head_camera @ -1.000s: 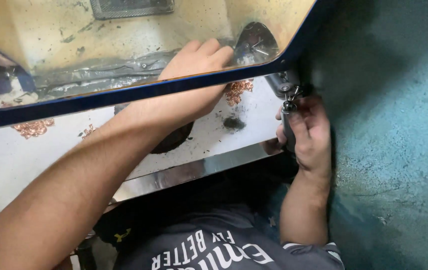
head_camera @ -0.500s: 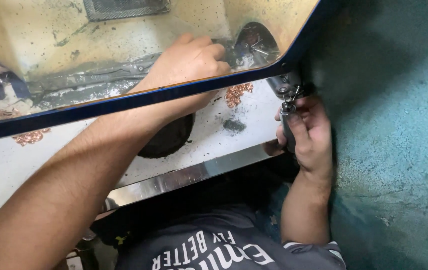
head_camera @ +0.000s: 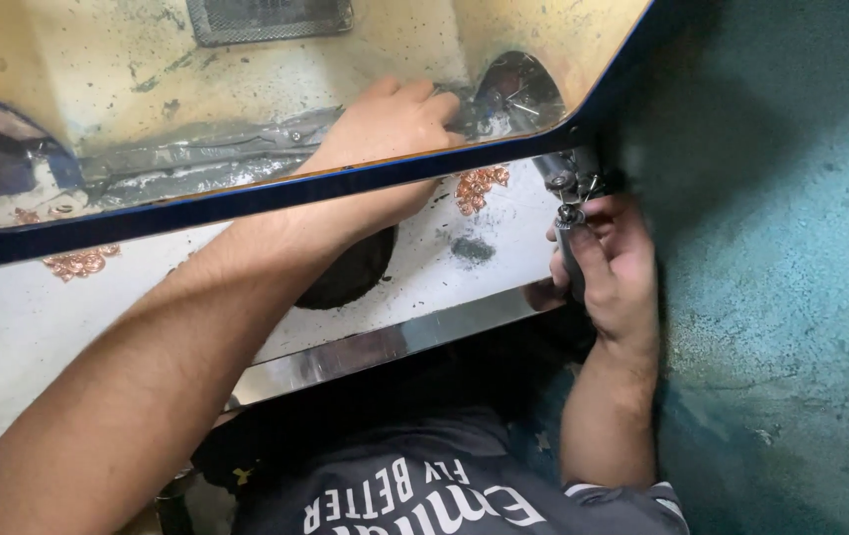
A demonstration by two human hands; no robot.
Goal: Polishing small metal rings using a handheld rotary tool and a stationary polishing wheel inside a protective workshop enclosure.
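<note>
My left hand (head_camera: 385, 129) reaches under a blue-edged frame (head_camera: 246, 198) into a yellow-stained box. Its fingers curl against a dark round metal part (head_camera: 518, 89) at the box's right end. What they grip is hidden. My right hand (head_camera: 615, 272) is outside the box at its right corner, closed around a dark tool handle (head_camera: 571, 253). The tool's tip points up into a shiny metal fitting (head_camera: 563, 178) under the frame's corner.
A mesh grille (head_camera: 266, 15) sits at the top of the box and crumpled grey sheeting (head_camera: 196, 159) lies on its floor. Below are a white panel (head_camera: 48, 327) with rust spots, a dark round hole (head_camera: 350, 282) and a chrome strip (head_camera: 385, 347). A teal wall (head_camera: 791, 248) stands to the right.
My left hand has shifted a little deeper into the box, toward the round metal part. My right hand stays on the tool at the corner fitting.
</note>
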